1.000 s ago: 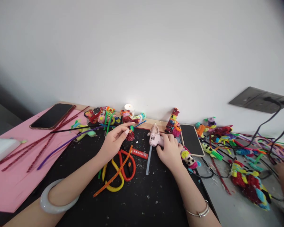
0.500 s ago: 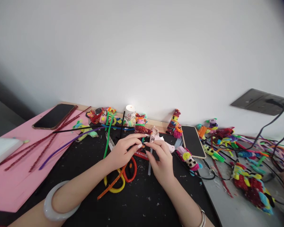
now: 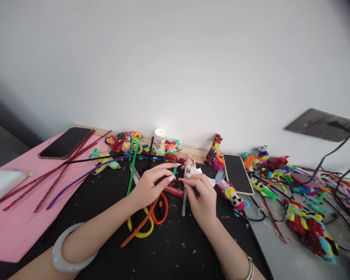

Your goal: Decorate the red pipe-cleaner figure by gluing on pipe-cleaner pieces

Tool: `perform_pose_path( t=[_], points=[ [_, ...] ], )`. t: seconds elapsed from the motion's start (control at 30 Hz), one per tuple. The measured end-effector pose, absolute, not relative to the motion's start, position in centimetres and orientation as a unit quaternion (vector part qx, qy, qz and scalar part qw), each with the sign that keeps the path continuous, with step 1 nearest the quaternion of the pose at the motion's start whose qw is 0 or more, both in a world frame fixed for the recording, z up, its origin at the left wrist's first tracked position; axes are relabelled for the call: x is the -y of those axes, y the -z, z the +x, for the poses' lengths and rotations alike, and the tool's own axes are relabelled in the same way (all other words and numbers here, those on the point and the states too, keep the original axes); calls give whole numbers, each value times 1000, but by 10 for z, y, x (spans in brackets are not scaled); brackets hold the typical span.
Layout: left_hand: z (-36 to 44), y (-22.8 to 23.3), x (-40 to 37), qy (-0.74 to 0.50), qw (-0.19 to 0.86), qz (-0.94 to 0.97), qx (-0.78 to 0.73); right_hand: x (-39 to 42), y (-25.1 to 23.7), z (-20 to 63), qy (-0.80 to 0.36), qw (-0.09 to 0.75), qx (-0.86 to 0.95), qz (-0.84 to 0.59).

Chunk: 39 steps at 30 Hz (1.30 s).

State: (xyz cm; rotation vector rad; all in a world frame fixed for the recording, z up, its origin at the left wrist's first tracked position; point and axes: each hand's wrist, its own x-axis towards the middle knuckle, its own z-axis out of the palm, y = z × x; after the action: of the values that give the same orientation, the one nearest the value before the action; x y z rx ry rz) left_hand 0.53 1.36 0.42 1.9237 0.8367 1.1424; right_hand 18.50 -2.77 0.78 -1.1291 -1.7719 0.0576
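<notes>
head view: left hand [image 3: 151, 186] and right hand [image 3: 200, 194] pinch a tiny orange piece [image 3: 179, 179].

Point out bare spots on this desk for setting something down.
Free: the pink sheet nearer than the red stems; the black mat between the forearms. Crowded: the wall edge, around the left hand and right hand, and the cable tangle rightward.

Bright, even daylight, soft shadows; corners darken and bend, right edge slightly blurred.
</notes>
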Motion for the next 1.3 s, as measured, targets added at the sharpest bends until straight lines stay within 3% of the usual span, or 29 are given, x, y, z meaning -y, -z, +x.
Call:
perform_pose_path(
  t=[0.5,1.3],
  points=[
    [6,-4,-16,-481,434,676,-351,27,-4,185,13,468,756,-458],
    [8,-6,-16,-488,435,667,-357,27,-1,183,16,438,771,-462]
  ],
)
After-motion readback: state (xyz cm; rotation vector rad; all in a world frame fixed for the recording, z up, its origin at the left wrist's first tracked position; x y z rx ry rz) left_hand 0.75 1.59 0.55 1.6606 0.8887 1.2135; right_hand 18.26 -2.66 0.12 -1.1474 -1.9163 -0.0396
